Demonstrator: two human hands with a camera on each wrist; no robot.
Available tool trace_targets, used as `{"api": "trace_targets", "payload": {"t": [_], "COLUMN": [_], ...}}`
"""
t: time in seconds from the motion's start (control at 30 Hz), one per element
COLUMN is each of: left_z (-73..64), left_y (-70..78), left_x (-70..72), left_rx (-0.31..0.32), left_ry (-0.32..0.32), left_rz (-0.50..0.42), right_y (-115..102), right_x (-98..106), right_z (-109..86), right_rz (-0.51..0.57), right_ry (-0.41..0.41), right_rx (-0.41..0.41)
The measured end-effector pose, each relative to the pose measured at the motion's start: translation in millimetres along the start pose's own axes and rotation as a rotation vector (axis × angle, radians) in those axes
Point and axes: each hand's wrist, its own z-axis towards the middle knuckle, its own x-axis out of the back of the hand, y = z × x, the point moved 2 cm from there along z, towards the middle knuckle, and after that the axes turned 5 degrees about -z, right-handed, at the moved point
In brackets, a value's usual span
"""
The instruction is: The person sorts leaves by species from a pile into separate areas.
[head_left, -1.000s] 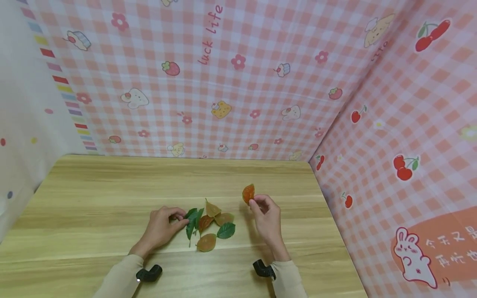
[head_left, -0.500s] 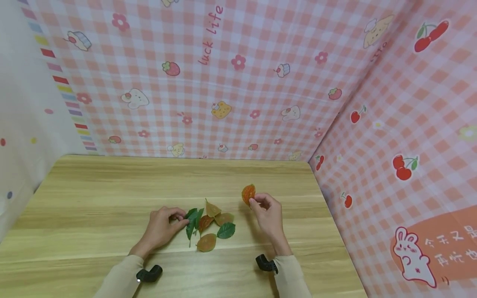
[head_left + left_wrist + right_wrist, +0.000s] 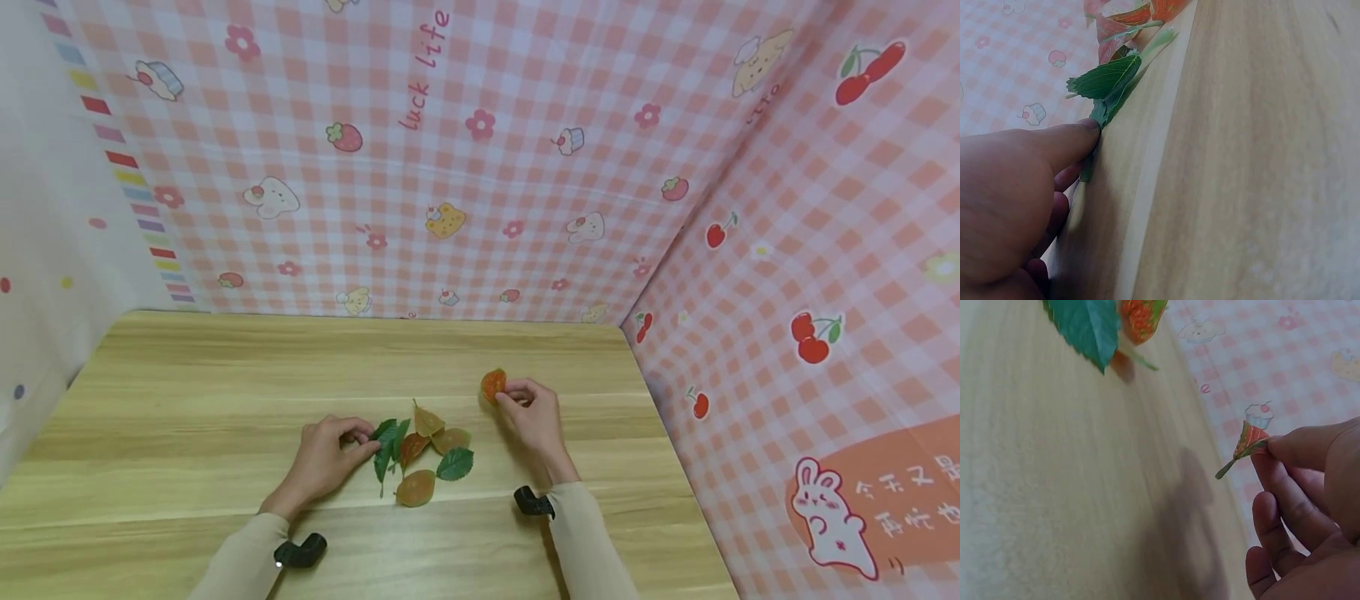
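Note:
My right hand pinches an orange-red leaf between thumb and index finger, held up above the table. In the right wrist view this leaf is seen nearly edge-on, its short stem pointing down-left. On the left, my left hand rests low at the table and pinches the edge of a green leaf with thumb and fingertips. From the left wrist, the thumb lies on this green leaf. Close to it lie a reddish-brown leaf, yellowish-brown leaves and another green leaf.
A wood-grain table lies under both hands. Pink checked cloth covers the wall behind it and the right side, and a pale cloth hangs at the left. An orange-brown leaf lies at the near side of the pile.
My right hand has moved slightly left and farther from me, and the orange-red leaf in it has turned. The left hand and the leaves on the table stay put.

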Motion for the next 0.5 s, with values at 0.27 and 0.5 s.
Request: {"api": "trace_targets", "payload": {"t": [0.27,0.5], "left_z": [-0.9,-1.1], "left_y": [-1.9,-2.2], "left_x": [-1.1,-1.0], "left_rx": [-0.023,-0.012], "left_ry": [0.009,-0.004], "left_rz": [0.013,0.011], "right_y": [13,19], "right_x": [-13,-22], "right_z": [19.2,27.8], "right_rz": [0.082,0.123], "right_ry": [-0.028,-0.043], "right_rx": [-0.053,-0.075]}}
